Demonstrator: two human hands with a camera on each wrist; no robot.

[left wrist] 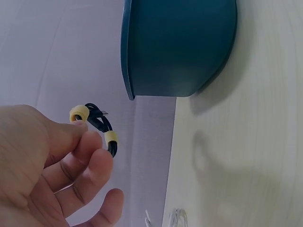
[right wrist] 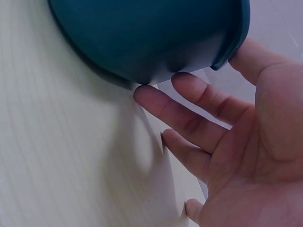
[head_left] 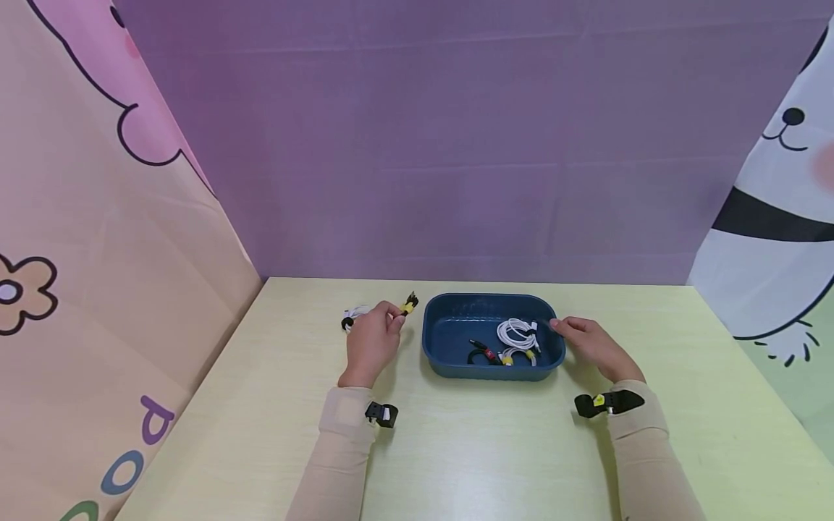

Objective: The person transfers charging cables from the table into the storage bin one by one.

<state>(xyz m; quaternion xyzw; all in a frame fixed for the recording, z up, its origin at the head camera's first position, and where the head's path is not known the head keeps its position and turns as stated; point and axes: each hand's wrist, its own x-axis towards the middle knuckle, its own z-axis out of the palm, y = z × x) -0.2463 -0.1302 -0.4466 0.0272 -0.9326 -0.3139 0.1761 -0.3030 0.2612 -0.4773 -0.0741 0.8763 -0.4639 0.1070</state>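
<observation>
My left hand [head_left: 371,346] pinches a small coiled black cable [head_left: 409,304] between thumb and fingers, raised above the table just left of a blue plastic bin [head_left: 482,372]. In the left wrist view yellow ties wrap the black cable [left wrist: 97,122] and a metal plug shows. My right hand [head_left: 593,346] holds the bin's right end, thumb at the rim, fingertips on the outer wall [right wrist: 137,42]. Inside the bin lie a coiled white cable [head_left: 517,329], a white cable with yellow ties [head_left: 531,357] and a black cable with a red part [head_left: 485,352].
Behind my left hand, another white cable [head_left: 356,312] with a black tie lies on the pale wooden table [head_left: 456,449], partly hidden. A purple cloth [head_left: 456,159] hangs behind the table's back edge, with printed cloths at both sides.
</observation>
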